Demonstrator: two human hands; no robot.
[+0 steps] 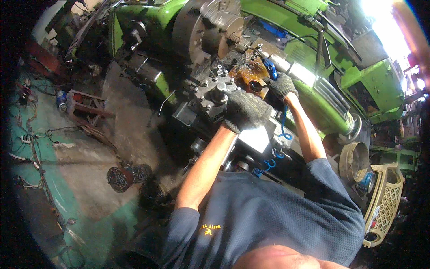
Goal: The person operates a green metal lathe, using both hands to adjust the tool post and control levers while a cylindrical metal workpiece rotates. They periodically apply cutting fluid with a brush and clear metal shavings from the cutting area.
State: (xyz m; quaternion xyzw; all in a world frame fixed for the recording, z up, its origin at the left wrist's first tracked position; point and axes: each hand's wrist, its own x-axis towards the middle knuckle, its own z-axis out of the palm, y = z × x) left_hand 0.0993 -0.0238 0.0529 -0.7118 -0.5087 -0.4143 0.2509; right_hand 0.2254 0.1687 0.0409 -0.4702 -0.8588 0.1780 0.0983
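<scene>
A grey work glove covers my left hand (248, 110), its fingers curled down at the right side of the lathe's tool post (217, 92). What lies under those fingers is hidden. My right hand (283, 85), gloved too, is closed around a blue air blow gun (270, 68) that points up and away from me. From it a blue hose (285, 125) runs down to coils near my chest. Just left of the blow gun sits a wet-looking, orange-brown surface (246, 71) with metal chips and a dark round opening. The big grey chuck (208, 31) stands beyond the tool post.
The green lathe bed (304, 74) stretches to the right, ending near a handwheel (355, 127). A hooked rod (165, 103) sticks out left of the tool post. On the floor at left are a reddish metal frame (89, 107), a can (62, 101) and cables. A beige grille (385, 201) stands at right.
</scene>
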